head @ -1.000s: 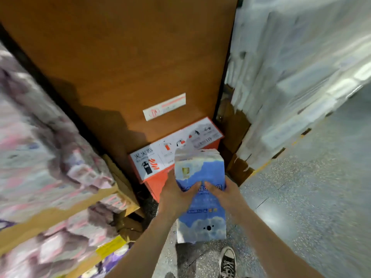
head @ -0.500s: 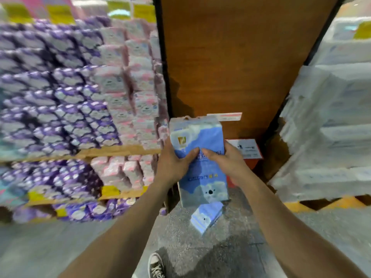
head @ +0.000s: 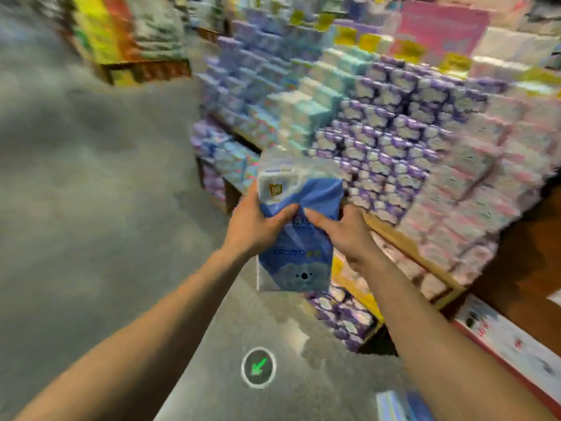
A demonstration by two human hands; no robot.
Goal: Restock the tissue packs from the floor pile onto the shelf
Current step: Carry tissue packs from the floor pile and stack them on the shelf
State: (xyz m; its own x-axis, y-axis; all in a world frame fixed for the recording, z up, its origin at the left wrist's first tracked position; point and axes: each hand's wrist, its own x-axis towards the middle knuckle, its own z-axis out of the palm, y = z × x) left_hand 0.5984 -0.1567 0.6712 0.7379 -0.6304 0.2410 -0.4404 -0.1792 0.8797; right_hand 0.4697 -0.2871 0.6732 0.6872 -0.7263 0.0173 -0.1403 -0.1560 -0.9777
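While both hands grip it, the blue tissue pack (head: 299, 238) is upright in mid-air in front of the person, above the grey floor (head: 91, 208) & near the shelf's (head: 406, 249) close end. The left hand (head: 255, 226) wraps the pack's left side: thumb across the front, fingers curled round behind. The right hand (head: 349, 235) grasps the right side, thumb pressed on the front, other fingers hidden behind the pack. The thumbs nearly meet at mid-pack.

Behind & to the right, the shelf w/ its wooden front edge is stacked w/ purple packs (head: 388, 138), pink packs (head: 473, 183) further right and teal packs (head: 309, 107) further left. More purple packs sit on the lower tier (head: 343, 314).

On the floor below the hands is a round green arrow marker (head: 258, 367). At the bottom edge, part of another blue pack (head: 394, 405) lies on the floor. Low at far right is a red box (head: 510, 344) w/ a white printed top. Heavy blur, so the print on the shelf stock can't be read.
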